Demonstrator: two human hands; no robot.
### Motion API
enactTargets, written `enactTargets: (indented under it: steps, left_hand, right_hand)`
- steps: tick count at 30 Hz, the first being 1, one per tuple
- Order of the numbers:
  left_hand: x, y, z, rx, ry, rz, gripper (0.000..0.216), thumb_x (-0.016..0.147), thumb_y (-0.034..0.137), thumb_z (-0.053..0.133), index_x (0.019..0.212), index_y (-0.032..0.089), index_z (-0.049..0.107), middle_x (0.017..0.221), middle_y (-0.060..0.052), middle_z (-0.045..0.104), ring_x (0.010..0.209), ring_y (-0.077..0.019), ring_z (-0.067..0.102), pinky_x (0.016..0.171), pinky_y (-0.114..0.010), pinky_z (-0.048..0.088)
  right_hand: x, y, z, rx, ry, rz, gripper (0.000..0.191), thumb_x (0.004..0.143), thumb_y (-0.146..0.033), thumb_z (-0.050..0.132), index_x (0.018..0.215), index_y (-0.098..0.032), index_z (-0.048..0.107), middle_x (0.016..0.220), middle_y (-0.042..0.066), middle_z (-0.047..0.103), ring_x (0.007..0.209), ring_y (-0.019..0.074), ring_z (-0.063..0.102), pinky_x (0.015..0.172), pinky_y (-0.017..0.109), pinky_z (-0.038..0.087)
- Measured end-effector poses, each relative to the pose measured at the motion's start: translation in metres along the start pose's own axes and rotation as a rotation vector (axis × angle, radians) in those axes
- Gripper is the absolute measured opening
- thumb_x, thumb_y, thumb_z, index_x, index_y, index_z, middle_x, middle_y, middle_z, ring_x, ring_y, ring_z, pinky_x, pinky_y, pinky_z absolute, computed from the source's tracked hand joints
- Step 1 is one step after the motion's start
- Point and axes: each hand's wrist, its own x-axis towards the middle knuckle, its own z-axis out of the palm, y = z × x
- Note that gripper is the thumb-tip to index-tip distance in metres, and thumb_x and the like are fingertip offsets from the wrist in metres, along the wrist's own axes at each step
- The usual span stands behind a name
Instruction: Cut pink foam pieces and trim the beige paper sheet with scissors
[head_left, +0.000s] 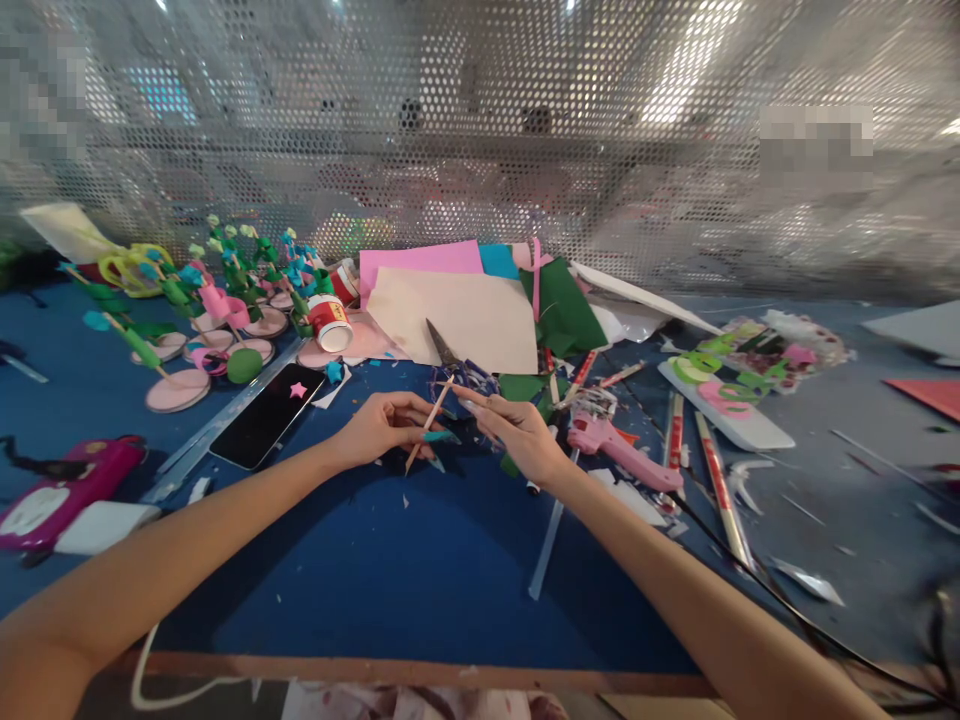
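Note:
My left hand (390, 428) is closed in a pinch on a thin wooden stick (429, 424), which slants up to the right. A teal patch shows by its fingertips; I cannot tell whether it is paper or a nail. Beside the stick's upper end, my right hand (517, 430) has its fingers stretched out, and I see nothing in them. Whether they touch the stick is unclear. Just behind the hands lie scissors (450, 358) with dark blades, partly over a cream paper sheet (465, 310). A pink glue gun (626, 452) rests right of my right hand.
Several paper flowers on pink round bases (178, 390) stand at the left. A black phone (268, 415) with a pink star (298, 390) lies nearby. Green paper (566, 305), a red-white cup (330, 322), a magenta device (71, 490) and a black cable (757, 580) surround the work area.

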Motion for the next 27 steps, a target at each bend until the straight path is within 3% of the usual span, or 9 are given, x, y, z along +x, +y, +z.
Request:
enactTargets:
  steps: [13,18,22,27]
  left_hand:
    - [0.000,0.001,0.001,0.019,0.018,-0.018,0.036,0.063,0.026,0.069,0.094,0.011,0.057,0.088,-0.010,0.068,0.061,-0.0144,0.065,0.059,-0.026,0.054]
    - [0.001,0.000,0.000,0.019,0.043,-0.013,0.034,0.063,0.026,0.069,0.091,0.011,0.055,0.087,-0.009,0.068,0.061,-0.0148,0.065,0.058,-0.026,0.054]
    - [0.002,-0.001,-0.002,-0.025,0.101,0.017,0.037,0.062,0.024,0.070,0.092,0.013,0.052,0.086,-0.008,0.067,0.059,-0.0149,0.065,0.055,-0.027,0.054]
    - [0.003,-0.001,-0.004,-0.064,0.153,0.027,0.038,0.058,0.021,0.072,0.089,0.013,0.052,0.078,-0.005,0.066,0.056,-0.0146,0.064,0.055,-0.028,0.054]
  right_hand:
    - [-0.001,-0.002,0.001,-0.075,0.070,0.020,0.042,0.083,-0.039,0.041,0.116,-0.018,0.056,0.059,-0.003,0.031,0.053,0.0090,0.031,0.051,0.024,0.026]
    - [0.004,0.004,-0.008,-0.052,0.267,-0.037,0.044,0.084,-0.039,0.039,0.119,-0.016,0.053,0.053,-0.003,0.037,0.055,0.0111,0.037,0.057,0.025,0.033]
    - [0.006,0.007,-0.019,-0.097,0.430,-0.059,0.042,0.081,-0.041,0.044,0.114,-0.018,0.057,0.068,0.001,0.052,0.067,0.0138,0.046,0.065,0.028,0.038]
    - [0.003,0.002,-0.014,-0.068,0.321,-0.049,0.032,0.078,-0.041,0.049,0.094,-0.017,0.061,0.086,0.007,0.057,0.074,0.0147,0.051,0.066,0.027,0.041]
